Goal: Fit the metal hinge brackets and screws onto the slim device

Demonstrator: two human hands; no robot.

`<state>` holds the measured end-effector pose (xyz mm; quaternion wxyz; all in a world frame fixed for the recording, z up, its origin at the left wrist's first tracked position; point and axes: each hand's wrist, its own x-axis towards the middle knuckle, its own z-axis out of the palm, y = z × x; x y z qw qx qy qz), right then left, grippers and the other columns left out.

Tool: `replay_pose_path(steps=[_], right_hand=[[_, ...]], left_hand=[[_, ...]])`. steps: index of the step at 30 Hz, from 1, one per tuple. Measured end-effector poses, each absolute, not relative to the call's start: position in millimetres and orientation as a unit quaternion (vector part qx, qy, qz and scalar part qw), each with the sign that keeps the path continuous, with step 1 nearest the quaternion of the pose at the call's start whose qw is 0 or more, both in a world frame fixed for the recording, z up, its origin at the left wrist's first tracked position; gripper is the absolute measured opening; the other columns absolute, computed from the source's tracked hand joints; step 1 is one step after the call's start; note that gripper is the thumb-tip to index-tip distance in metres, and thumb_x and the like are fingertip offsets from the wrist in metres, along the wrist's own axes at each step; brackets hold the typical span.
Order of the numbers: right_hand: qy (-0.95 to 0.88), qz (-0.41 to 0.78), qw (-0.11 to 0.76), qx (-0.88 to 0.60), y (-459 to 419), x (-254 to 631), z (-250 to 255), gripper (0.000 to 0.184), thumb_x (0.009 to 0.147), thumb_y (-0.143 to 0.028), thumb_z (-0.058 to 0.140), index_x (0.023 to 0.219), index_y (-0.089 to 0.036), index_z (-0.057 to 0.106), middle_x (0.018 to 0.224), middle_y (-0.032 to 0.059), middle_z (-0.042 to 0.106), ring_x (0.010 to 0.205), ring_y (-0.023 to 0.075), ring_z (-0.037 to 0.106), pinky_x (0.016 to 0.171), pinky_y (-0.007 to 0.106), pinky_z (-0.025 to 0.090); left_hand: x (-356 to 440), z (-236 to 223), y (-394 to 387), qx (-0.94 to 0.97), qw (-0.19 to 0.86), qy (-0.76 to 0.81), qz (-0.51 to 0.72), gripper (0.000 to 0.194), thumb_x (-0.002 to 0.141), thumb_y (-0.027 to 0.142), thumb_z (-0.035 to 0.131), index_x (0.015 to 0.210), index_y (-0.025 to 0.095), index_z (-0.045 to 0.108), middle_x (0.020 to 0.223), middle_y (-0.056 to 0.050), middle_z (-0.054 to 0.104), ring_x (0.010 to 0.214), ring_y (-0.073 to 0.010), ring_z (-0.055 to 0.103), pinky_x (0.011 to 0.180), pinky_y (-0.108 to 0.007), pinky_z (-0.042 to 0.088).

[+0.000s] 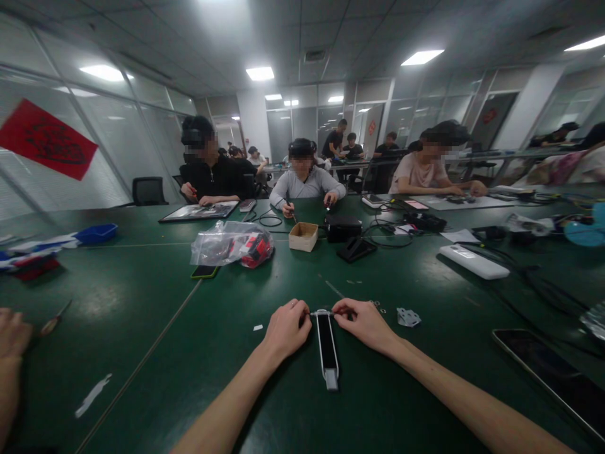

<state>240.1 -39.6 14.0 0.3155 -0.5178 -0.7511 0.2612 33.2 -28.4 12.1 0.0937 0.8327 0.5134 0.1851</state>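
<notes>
A long, narrow piece with a white frame and black middle (327,343) lies on the green table in front of me, its light grey tab (331,379) pointing at me. Across its far end runs a thin metal rod (322,313). My left hand (288,325) is closed at the rod's left end, thumb and fingers pinched together. At the right end, my right hand (363,323) pinches in the same way. The fingertips cover both rod ends. Just beyond my right hand are small rings (378,306) and a grey metal bracket-like part (408,317).
A plastic bag with red parts (231,244), a small box (303,237) and a black box (343,228) stand farther off. A white power bank (474,261) and a large phone (553,378) lie right. Another person's hand (14,334) rests at far left, near a screwdriver (55,318). Several people sit opposite.
</notes>
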Motion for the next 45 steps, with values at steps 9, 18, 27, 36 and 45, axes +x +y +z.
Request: replay_pose_path(steps=[9,18,27,36,45], right_hand=[[-0.759,0.262,0.310,-0.509,-38,240,10,0.019,0.079,-0.029,0.055,0.091,-0.020,0.066,0.078,0.0001,0.066,0.064,0.0121,0.055,0.060,0.025,0.043],[-0.762,0.267,0.310,-0.502,-38,239,13,0.018,0.081,-0.028,0.055,0.091,-0.019,0.066,0.080,0.0003,0.066,0.068,0.0126,0.057,0.062,0.025,0.043],[-0.779,0.253,0.298,-0.491,-38,241,11,0.021,0.080,-0.026,0.055,0.099,-0.020,0.063,0.089,0.0013,0.066,0.073,0.0128,0.058,0.065,0.025,0.046],[-0.820,0.042,0.206,-0.532,-27,310,35,0.022,0.084,-0.025,0.048,0.096,-0.018,0.065,0.095,0.0082,0.065,0.089,0.0202,0.059,0.080,0.034,0.047],[-0.815,0.064,0.031,-0.574,-21,351,33,0.020,0.082,-0.030,0.049,0.087,-0.023,0.068,0.089,0.0058,0.065,0.083,0.0207,0.060,0.072,0.032,0.044]], left_hand=[[33,13,-29,0.832,0.099,0.513,0.187,0.012,0.083,0.019,0.045,0.086,0.020,0.056,0.084,-0.002,0.057,0.074,-0.0147,0.055,0.068,-0.025,0.040],[33,13,-30,0.833,0.103,0.509,0.190,0.012,0.083,0.020,0.045,0.087,0.020,0.056,0.083,-0.002,0.057,0.074,-0.0145,0.055,0.068,-0.025,0.040],[31,9,-27,0.838,0.093,0.499,0.202,0.010,0.083,0.019,0.045,0.086,0.020,0.054,0.083,-0.001,0.057,0.073,-0.0142,0.056,0.067,-0.024,0.039],[31,7,-26,0.837,0.093,0.501,0.198,0.010,0.083,0.020,0.046,0.087,0.020,0.054,0.085,-0.002,0.058,0.075,-0.0144,0.056,0.067,-0.025,0.040],[31,7,-26,0.838,0.091,0.500,0.199,0.010,0.082,0.020,0.046,0.087,0.020,0.054,0.084,-0.001,0.058,0.074,-0.0144,0.056,0.067,-0.025,0.040]])
